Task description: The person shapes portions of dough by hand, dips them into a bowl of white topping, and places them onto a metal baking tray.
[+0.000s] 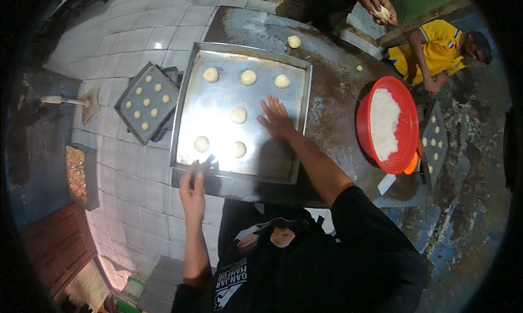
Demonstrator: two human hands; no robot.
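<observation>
A big square metal tray [267, 166] lies on the worktable with several round, pale dough balls on it. Three sit in the far row, one of them a dough ball [248, 77]; another dough ball [238, 115] is in the middle, and two rest toward the near left. My right hand [277, 118] is laid over the tray's right part, fingers spread, just right of the middle ball. Whether anything lies beneath its palm is hidden. At the tray's near left corner, my left hand [192, 185] has its fingers loosely extended, with nothing seen in them, close to a dough ball [201, 144].
Right of the tray stands a red basin [362, 119] of white flour-like powder, beside a white scraper [386, 184]. A loose dough ball [294, 41] sits beyond. Another person's hands [376, 5] hold dough. Someone in yellow [441, 40] crouches at right. A smaller tray [123, 101] of dough balls is left.
</observation>
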